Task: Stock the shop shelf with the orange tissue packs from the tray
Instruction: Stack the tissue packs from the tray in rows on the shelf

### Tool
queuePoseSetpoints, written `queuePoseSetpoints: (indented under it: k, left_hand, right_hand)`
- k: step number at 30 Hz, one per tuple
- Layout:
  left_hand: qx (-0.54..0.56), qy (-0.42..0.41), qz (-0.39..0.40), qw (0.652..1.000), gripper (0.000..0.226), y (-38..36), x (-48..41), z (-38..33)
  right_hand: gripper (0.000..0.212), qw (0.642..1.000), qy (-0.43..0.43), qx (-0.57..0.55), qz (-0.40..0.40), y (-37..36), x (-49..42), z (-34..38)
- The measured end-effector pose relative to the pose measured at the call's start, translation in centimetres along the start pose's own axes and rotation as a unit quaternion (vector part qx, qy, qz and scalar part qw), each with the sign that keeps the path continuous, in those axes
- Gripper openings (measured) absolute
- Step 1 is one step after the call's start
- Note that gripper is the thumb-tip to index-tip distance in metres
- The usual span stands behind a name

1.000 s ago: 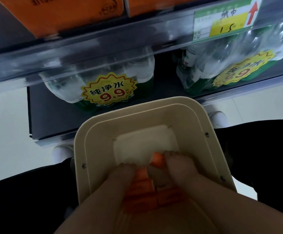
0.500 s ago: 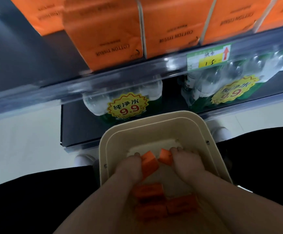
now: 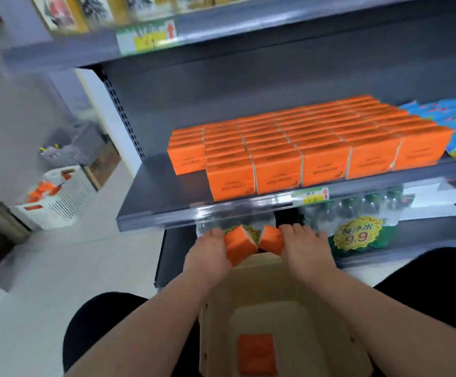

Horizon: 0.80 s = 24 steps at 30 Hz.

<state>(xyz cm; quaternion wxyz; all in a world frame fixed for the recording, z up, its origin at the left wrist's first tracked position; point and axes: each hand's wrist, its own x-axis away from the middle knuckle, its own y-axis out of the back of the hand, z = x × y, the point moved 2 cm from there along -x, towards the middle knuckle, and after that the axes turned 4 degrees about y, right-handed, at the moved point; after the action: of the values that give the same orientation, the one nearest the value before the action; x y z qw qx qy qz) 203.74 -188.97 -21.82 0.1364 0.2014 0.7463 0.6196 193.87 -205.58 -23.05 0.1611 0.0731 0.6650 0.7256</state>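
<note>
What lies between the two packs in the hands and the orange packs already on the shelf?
In the head view, a clear front rail carrying a price label crosses that stretch.

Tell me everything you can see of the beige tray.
The tray is beige and plastic-looking, rectangular with rounded corners, deep sloping walls and small dark rivets. It sits upright between the person's legs, below the shelf. One orange pack lies flat on its floor. The left hand grips a pack and the right hand another above its far rim.
</note>
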Motion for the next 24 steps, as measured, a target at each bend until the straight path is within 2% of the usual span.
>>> queuePoseSetpoints:
  k: [5, 10, 13, 18, 24]
  left_hand:
    - [0.048, 0.013, -0.085, 0.995, 0.038, 6.7, 0.4, -0.3]
    - [0.057, 0.014, -0.170, 0.984, 0.031, 12.2, -0.7, 0.3]
    - [0.042, 0.051, -0.171, 0.983, 0.035, 14.2, -2.2, 1.0]
    - [0.018, 0.106, -0.148, 0.983, 0.034, 14.9, -5.7, 2.4]
    - [-0.043, 0.133, -0.132, 0.981, 0.033, 14.8, -9.9, 4.6]
  right_hand:
    - [0.041, 0.985, 0.028, -0.042, -0.163, 6.2, -2.0, 1.5]
    - [0.047, 0.967, 0.058, -0.037, -0.247, 11.9, -6.1, 2.3]
    - [0.052, 0.968, 0.068, -0.007, -0.243, 13.8, -9.2, 3.2]
    - [0.073, 0.980, 0.074, 0.042, -0.178, 13.9, -13.7, 4.3]
    - [0.072, 0.982, 0.113, 0.066, -0.137, 12.8, -16.7, 4.0]
